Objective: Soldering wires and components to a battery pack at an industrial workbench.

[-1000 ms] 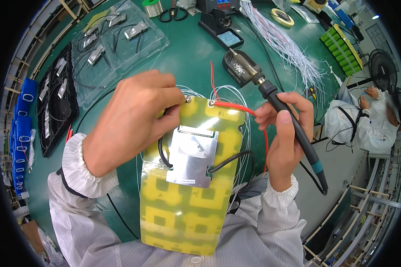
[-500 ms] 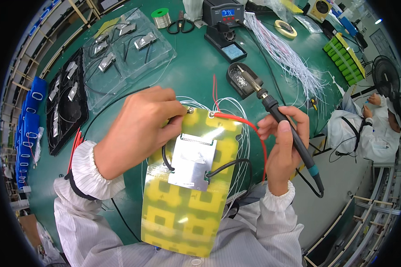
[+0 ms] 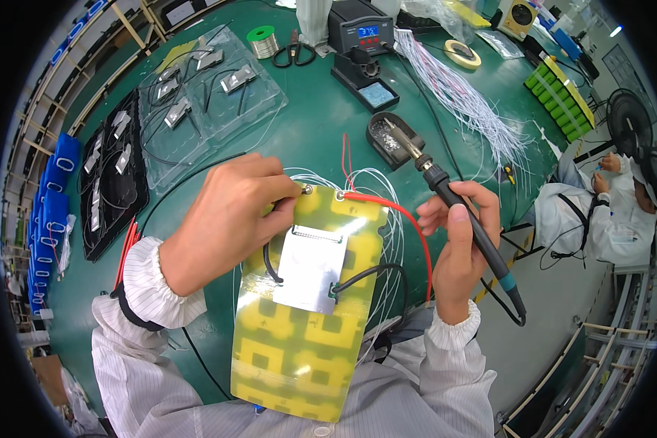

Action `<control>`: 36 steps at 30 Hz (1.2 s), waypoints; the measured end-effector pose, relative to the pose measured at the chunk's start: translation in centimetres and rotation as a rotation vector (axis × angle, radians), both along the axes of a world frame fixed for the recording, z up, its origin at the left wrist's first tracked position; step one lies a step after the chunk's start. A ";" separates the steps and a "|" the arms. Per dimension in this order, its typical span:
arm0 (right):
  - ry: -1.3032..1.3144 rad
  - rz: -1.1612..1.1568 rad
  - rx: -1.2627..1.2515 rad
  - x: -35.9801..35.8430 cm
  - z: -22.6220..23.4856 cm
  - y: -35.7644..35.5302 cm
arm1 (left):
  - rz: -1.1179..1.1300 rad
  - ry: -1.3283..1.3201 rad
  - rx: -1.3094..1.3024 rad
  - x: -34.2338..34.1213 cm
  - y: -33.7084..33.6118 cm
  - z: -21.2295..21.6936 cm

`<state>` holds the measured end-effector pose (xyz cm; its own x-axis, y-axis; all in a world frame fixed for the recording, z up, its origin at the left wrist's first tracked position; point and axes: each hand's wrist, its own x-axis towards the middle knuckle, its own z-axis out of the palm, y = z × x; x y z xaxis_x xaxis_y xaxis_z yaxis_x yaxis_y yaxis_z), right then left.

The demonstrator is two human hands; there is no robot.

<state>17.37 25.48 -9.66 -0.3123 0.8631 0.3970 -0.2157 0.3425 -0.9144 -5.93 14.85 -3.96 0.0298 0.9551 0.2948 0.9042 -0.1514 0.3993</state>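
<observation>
A yellow-covered battery pack (image 3: 299, 339) leans against my front, with a silvery circuit board (image 3: 314, 270) on its face. My left hand (image 3: 223, 212) pinches a black wire (image 3: 269, 259) at the pack's upper left corner, beside a small solder terminal (image 3: 306, 190); the wire's end is hidden by my fingers. A thick red wire (image 3: 387, 202) runs from the other top terminal toward the right. In my right hand (image 3: 460, 255) is a soldering iron (image 3: 467, 219), held like a pen. Its tip points up and left, over a black tray of solder scraps (image 3: 401, 155).
Behind stand a soldering station (image 3: 361, 29), a solder spool (image 3: 263, 44) and scissors (image 3: 293, 55). Clear trays (image 3: 252, 106) and a black tray (image 3: 135, 193) with circuit boards lie left. White wires (image 3: 467, 95) spread at the right. Another person (image 3: 598, 212) sits beyond them.
The view has shifted slightly. The pack's top and my left hand sit a little lower in the picture. Both grips stay the same.
</observation>
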 end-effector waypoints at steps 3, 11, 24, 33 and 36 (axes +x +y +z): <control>0.000 0.001 -0.004 -0.1 0.0 0.0 | 0.000 -0.020 -0.009 -0.2 0.0 -0.2; 0.009 0.013 -0.006 0.0 0.0 0.3 | 0.075 -0.156 -0.098 -0.4 -0.6 0.0; -0.011 0.046 -0.055 3.2 1.2 4.0 | 0.290 -0.122 0.062 -0.9 -8.3 3.2; -0.120 0.074 0.043 -3.5 2.6 14.5 | 0.740 -0.299 0.116 3.7 -20.7 2.4; -0.168 0.069 0.039 -6.6 0.7 16.9 | 0.819 -0.491 0.187 6.3 -23.9 -1.2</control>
